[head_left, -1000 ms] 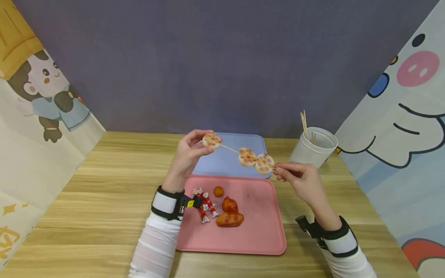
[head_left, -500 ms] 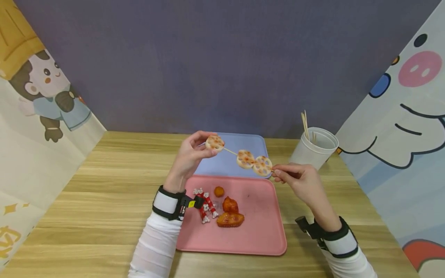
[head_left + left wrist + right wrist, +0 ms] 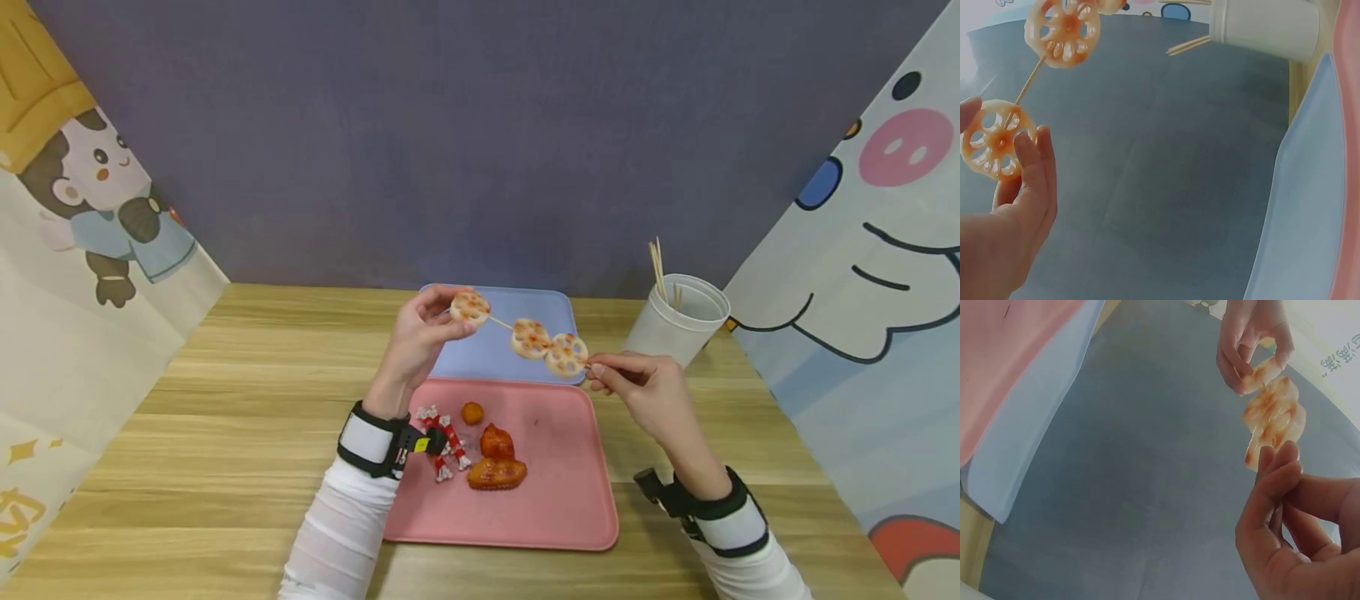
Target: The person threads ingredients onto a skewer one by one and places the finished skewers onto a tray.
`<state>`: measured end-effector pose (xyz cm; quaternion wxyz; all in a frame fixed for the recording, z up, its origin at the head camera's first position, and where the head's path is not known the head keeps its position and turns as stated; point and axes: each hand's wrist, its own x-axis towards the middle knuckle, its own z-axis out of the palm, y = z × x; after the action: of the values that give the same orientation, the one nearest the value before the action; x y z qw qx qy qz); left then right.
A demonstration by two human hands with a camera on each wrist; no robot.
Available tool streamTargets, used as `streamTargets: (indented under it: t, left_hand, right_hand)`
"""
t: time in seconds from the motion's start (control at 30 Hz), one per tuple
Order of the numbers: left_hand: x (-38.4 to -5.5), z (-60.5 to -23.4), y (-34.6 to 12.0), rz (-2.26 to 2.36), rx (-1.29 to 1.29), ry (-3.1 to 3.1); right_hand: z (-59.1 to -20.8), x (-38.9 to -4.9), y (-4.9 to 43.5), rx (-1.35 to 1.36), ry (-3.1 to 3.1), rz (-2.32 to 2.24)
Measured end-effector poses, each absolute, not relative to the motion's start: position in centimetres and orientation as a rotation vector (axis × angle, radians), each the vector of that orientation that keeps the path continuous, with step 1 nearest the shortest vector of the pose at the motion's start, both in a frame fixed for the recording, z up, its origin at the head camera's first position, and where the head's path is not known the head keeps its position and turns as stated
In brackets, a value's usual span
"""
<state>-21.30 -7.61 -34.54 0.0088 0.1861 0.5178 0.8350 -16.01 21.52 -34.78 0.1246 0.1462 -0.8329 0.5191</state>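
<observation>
My left hand (image 3: pixel 420 337) pinches a browned lotus root slice (image 3: pixel 470 307) by its edges, near the far end of a thin wooden skewer (image 3: pixel 501 322). In the left wrist view the skewer meets that slice (image 3: pixel 999 140) close to its middle. Two more lotus root slices (image 3: pixel 530 339) sit together farther along the skewer, beside my right hand (image 3: pixel 648 390). The right fingers pinch the skewer's near end, which they mostly hide. Everything held is in the air above the trays.
A pink tray (image 3: pixel 555 508) bears red-and-white sticks (image 3: pixel 453 442), an orange ball (image 3: pixel 472 413) and two glazed brown meat pieces (image 3: pixel 497 473). Behind it lies a blue tray (image 3: pixel 480 358). At the right stands a white cup (image 3: pixel 667 325) with several skewers (image 3: pixel 657 268).
The left hand has moved rightward with its slice, nearer to the other two slices, so less bare skewer shows between them. The right hand keeps nearly the same place.
</observation>
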Motion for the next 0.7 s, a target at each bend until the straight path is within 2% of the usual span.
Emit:
streamTargets:
  t: [0.47, 0.7]
  left_hand:
    - [-21.48, -34.51, -7.87, 2.641, 0.540, 1.587]
    - [-21.36, -34.45, -8.11, 2.635, 0.616, 1.567]
  right_hand:
    - [-34.62, -15.86, 21.52, 0.466, -2.413, 1.662]
    - [-34.72, -16.05, 21.32, 0.473, -2.382, 1.660]
